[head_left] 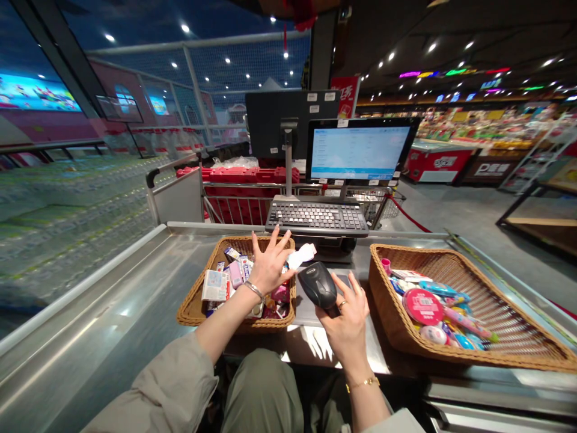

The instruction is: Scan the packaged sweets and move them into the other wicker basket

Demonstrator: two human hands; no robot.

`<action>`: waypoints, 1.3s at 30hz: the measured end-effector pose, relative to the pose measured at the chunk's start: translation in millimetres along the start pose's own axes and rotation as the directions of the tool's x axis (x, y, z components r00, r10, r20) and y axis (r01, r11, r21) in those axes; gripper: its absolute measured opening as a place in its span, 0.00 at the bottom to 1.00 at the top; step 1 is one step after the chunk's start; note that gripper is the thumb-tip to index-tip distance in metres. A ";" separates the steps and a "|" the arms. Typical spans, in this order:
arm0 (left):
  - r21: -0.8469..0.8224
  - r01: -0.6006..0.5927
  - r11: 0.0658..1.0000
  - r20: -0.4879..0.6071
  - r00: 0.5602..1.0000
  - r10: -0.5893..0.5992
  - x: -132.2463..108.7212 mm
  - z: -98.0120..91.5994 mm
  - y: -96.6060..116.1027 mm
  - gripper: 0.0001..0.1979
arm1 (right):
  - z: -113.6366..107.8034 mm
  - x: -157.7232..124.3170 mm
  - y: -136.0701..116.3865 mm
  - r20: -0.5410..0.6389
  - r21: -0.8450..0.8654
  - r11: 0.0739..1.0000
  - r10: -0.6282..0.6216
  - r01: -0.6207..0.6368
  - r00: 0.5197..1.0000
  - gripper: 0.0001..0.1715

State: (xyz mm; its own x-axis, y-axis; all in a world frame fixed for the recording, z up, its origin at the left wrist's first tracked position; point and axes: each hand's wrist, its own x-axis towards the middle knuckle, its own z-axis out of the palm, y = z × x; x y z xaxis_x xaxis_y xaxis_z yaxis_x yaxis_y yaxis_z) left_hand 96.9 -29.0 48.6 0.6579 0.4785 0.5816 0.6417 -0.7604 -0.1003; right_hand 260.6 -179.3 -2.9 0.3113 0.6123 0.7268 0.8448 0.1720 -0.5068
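My left hand [269, 264] hovers over the left wicker basket [193, 308], which is full of small packets. Its fingers are spread, and a small white packet [301, 255] is pinched at the thumb side, pointing right. My right hand [348, 319] grips a black barcode scanner [318, 284] between the two baskets, its head close to the white packet. The right wicker basket [505, 328] holds several colourful items, among them a round pink tin [422, 305].
I am at a steel checkout counter [112, 313]. A keyboard [318, 218] and a lit monitor [358, 150] stand behind the baskets, with a second screen's back [279, 120] to the left. Red shopping baskets [238, 180] sit beyond; shop aisles lie to the right.
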 end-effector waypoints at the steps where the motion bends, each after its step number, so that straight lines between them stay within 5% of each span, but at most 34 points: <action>1: 0.001 -0.001 1.000 0.000 1.000 0.001 -0.1 0.0 0.0 0.18 | -0.1 0.1 0.0 0.001 0.001 1.000 -0.002 0.002 1.000 0.10; 24: -0.013 -0.012 1.000 -0.050 0.999 0.012 2.0 -1.4 0.5 0.18 | -1.2 0.5 2.0 0.002 0.021 1.000 -0.013 0.013 1.000 0.11; 39: -0.071 -0.050 0.996 -0.093 0.995 0.043 31.8 -7.4 35.0 0.19 | -27.6 15.6 20.6 -0.152 -0.097 0.994 0.042 -0.058 0.988 0.14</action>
State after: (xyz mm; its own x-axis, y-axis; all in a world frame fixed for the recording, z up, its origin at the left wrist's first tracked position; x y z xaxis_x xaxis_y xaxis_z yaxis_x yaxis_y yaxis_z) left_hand 137.4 -43.6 69.6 0.6458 0.4022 0.6490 0.5785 -0.8125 -0.0720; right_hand 294.9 -187.5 10.9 0.4093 0.4949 0.7665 0.8636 0.0609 -0.5004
